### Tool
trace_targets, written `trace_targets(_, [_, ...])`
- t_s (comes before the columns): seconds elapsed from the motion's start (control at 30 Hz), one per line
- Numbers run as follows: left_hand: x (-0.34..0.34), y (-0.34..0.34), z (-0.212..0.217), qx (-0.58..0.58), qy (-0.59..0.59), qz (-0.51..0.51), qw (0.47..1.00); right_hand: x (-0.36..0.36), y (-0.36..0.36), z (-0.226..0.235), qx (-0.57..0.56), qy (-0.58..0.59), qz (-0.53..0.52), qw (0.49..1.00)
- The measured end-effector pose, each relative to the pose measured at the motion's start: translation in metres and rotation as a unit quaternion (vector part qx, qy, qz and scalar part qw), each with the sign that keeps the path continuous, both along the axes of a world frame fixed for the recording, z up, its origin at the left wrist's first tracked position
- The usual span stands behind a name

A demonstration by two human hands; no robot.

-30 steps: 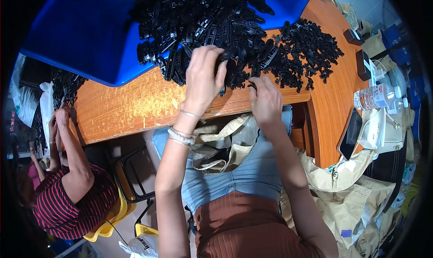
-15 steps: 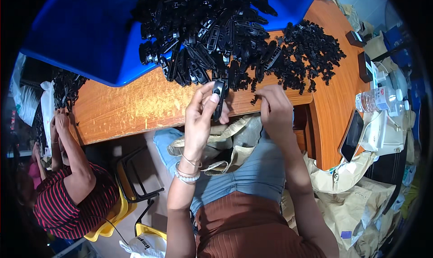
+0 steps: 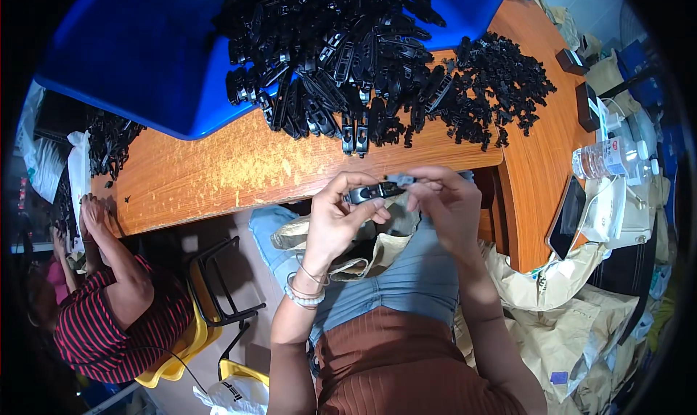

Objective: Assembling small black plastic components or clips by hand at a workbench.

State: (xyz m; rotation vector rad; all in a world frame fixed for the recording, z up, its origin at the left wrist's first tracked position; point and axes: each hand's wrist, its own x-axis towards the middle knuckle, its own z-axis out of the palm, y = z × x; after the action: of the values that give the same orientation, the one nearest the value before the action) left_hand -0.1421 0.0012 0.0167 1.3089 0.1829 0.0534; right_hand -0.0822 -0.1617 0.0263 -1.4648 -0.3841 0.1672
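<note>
My left hand (image 3: 335,215) grips a long, shiny black plastic part (image 3: 368,193) with an oval hollow in it. The part lies nearly sideways above my lap, just off the desk's front edge. At its right end, my right hand (image 3: 451,203) pinches a small dark plastic piece (image 3: 401,180) between thumb and fingers; it meets the long part there, but whether the two are joined I cannot tell. Beyond my hands, a heap of similar long black parts (image 3: 348,59) spills onto the desk. Right of it lies a pile of small black pieces (image 3: 504,88).
A blue bin (image 3: 145,88) is tipped onto the wooden desk (image 3: 239,161). An open brown paper bag (image 3: 388,251) sits on my lap. At right are a phone (image 3: 566,219) and a plastic bottle (image 3: 599,161). A person in a striped top (image 3: 120,320) works at left.
My left hand has come down toward my lap, turning the long part from upright to sideways. My right hand has brought the small piece from the desk edge to the part's end.
</note>
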Motion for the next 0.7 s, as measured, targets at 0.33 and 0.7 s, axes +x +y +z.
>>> trace_targets(0.33, [-0.008, -0.003, 0.012, -0.015, 0.014, -0.019, 1.0, -0.001, 0.0, -0.003, -0.132, -0.267, -0.012, 0.955])
trace_targets(0.7, [-0.013, -0.006, 0.0, 0.119, -0.015, -0.032, 0.992, -0.007, -0.022, -0.034, -0.042, 0.121, 0.097, 0.987])
